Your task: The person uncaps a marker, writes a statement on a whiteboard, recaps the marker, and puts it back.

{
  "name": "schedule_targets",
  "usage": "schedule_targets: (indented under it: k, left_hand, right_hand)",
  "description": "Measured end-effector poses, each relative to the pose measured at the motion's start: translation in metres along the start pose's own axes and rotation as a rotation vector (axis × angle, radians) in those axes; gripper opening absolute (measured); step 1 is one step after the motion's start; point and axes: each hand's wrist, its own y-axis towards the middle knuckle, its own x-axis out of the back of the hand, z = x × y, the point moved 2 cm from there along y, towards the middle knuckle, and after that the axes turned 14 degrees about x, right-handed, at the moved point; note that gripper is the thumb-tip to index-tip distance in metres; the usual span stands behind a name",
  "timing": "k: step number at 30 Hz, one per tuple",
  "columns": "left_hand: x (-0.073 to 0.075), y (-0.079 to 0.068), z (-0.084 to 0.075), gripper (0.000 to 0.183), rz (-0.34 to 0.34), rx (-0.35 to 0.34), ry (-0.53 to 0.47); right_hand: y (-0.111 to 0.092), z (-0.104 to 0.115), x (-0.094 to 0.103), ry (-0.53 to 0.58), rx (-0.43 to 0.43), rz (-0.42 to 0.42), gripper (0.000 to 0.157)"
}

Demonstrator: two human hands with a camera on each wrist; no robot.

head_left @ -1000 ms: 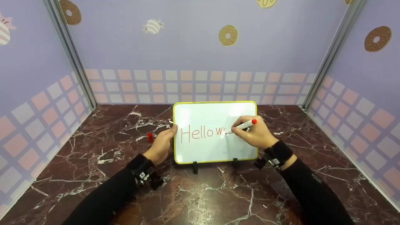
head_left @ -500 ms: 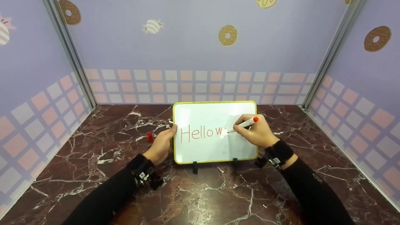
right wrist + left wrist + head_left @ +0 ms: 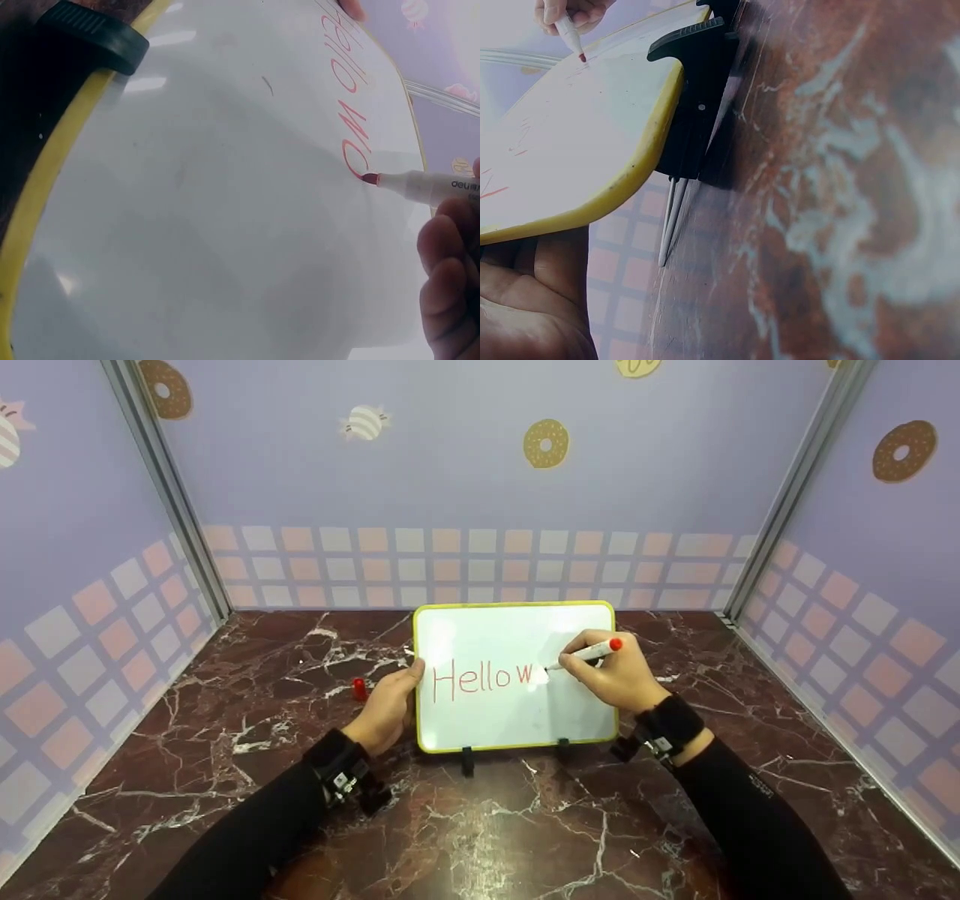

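A whiteboard (image 3: 487,724) with a yellow frame leans on a black stand (image 3: 468,762), with "Hello W" in red across its middle. My left hand (image 3: 386,711) grips the board's left edge, thumb at the front and fingers behind it, as the left wrist view shows. My right hand (image 3: 616,673) pinches a white marker (image 3: 590,652) with a red end. Its red tip (image 3: 369,178) touches the board at the end of a curved, unclosed stroke (image 3: 349,159) after the W. In the head view, glare covers part of that stroke.
A red marker cap (image 3: 360,688) stands on the dark marbled table (image 3: 300,802), left of the board and close to my left hand. Patterned lilac panels (image 3: 465,495) enclose the table at the back and both sides.
My right hand has shifted slightly up and to the right, and the marker tip has moved up along the letter after the W. My left hand and the board stay in place.
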Motion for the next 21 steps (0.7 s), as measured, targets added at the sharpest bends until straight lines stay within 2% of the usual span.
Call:
schedule_targets:
  k: [3,12,21]
  left_hand:
    - [0.0001,-0.0004,-0.0003,0.061,-0.001,0.000,-0.001]
    - [-0.0001,-0.0013,-0.0006,0.063,-0.002,0.003,-0.003]
    - [-0.0004,-0.0011,-0.0004,0.061,0.009,0.007,-0.009]
  right_hand:
    - [0.0006,0.0006,-0.0016,0.000,0.011,-0.013,0.013]
    - [0.0000,-0.0008,0.0009,0.008,0.058,0.036,0.013]
    - [-0.0010,-0.0029,-0.0003,0.026,0.072,0.035,0.012]
